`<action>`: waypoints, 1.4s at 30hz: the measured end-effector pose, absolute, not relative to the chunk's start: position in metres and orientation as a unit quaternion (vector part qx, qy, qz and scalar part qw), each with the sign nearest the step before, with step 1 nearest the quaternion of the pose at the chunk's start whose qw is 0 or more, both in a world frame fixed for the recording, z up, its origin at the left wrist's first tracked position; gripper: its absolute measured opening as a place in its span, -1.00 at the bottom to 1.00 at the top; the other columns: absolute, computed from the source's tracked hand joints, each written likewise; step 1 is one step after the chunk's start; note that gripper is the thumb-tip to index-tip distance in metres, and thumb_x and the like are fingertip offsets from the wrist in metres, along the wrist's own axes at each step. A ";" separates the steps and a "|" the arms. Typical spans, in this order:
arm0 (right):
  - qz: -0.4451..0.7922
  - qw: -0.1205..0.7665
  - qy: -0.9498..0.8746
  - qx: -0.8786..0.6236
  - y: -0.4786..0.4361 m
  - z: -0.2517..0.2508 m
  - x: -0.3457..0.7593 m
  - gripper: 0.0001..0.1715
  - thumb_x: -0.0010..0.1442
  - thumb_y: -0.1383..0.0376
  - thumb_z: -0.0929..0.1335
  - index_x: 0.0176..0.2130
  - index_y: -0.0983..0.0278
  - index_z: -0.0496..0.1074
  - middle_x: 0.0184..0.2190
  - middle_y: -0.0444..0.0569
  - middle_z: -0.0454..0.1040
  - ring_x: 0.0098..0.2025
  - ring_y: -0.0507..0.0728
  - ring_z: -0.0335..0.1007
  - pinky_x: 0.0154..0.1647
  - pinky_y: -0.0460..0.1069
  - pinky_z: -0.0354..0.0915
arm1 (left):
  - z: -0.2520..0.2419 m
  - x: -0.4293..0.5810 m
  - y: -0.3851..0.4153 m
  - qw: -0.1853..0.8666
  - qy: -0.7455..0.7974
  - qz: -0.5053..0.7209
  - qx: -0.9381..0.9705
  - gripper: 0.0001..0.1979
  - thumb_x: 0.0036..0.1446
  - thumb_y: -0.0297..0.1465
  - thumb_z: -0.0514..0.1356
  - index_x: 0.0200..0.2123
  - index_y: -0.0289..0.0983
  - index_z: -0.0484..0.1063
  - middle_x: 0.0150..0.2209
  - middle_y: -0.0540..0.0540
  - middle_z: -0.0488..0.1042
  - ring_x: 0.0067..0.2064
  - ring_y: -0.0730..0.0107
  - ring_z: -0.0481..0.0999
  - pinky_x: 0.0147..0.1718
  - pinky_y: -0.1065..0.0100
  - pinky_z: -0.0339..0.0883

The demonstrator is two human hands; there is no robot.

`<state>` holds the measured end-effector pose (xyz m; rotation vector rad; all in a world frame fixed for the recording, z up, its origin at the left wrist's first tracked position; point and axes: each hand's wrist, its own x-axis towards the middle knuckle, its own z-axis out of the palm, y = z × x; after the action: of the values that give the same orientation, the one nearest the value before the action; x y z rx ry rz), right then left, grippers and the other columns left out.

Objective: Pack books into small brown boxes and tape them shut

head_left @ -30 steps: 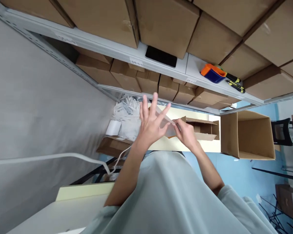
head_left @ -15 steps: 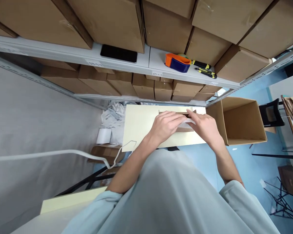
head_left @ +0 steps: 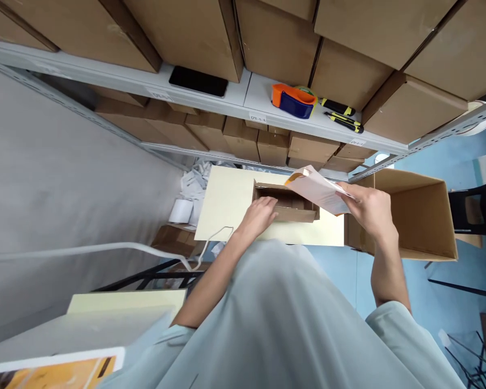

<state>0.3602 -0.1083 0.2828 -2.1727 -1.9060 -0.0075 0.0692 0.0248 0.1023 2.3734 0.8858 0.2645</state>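
I can read nothing for certain. The front edge of the shelf [head_left: 240,98] beyond my hands carries three small white labels. Each has a short dark code, too small and blurred to make out. The first label [head_left: 160,96] is well off to the left of my left grip [head_left: 259,213], the second label [head_left: 257,117] is straight beyond it, and the third label [head_left: 356,143] is just beyond my right grip [head_left: 368,208]. The white packet [head_left: 316,189] clasped in my right grip shows no legible print.

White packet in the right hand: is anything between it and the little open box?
Nothing visible. The white packet in the right hand is tilted just above the open box; the left hand rests on the box's other end.
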 end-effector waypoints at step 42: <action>0.292 -0.213 -0.611 -0.705 -0.019 0.088 0.249 -0.51 0.58 0.34 0.19 0.33 0.29 0.47 0.12 0.27 0.66 0.13 0.28 0.63 0.12 0.07 0.41 | 0.074 0.020 -0.027 0.305 0.290 0.126 0.898 -0.74 0.50 -0.38 0.15 -0.12 -0.17 0.68 -0.12 -0.13 0.68 -0.01 0.12 0.61 0.41 -0.12 0.25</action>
<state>0.2490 -0.0195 0.0879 -2.5759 -2.2327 1.0660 0.0204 -0.0273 0.0745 2.3782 0.7681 0.3346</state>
